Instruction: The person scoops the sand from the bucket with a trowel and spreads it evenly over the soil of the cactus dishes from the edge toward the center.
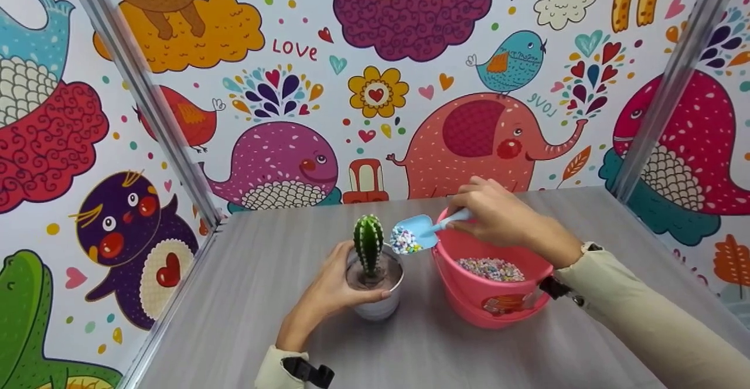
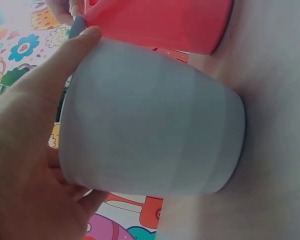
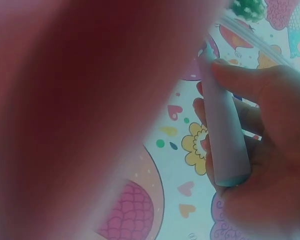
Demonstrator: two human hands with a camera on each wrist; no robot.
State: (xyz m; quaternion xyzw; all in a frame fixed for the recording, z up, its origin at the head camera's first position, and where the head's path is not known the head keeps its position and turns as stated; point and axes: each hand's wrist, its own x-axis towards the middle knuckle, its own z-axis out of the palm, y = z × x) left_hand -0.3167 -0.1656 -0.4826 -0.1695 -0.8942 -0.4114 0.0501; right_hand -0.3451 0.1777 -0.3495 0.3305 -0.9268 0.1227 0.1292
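A small green cactus (image 1: 368, 245) stands upright in a whitish-grey pot (image 1: 378, 310) on the table. My left hand (image 1: 331, 283) grips this pot near its rim, thumb along the near side; in the left wrist view the pot (image 2: 150, 120) fills the middle. My right hand (image 1: 492, 210) holds a light blue toy shovel (image 1: 426, 231) by its handle (image 3: 224, 125). Small multicoloured pebbles (image 1: 405, 241) lie in the scoop, which is beside the pot's far right rim. Beneath the right hand stands a pink bucket (image 1: 469, 304) with more pebbles (image 1: 491, 269) inside.
The grey wood-grain table (image 1: 252, 260) runs back to a wall (image 1: 375, 37) printed with cartoon animals. Metal posts (image 1: 140, 90) stand at the corners. The bucket is just right of the pot, its pink handle hanging down the front.
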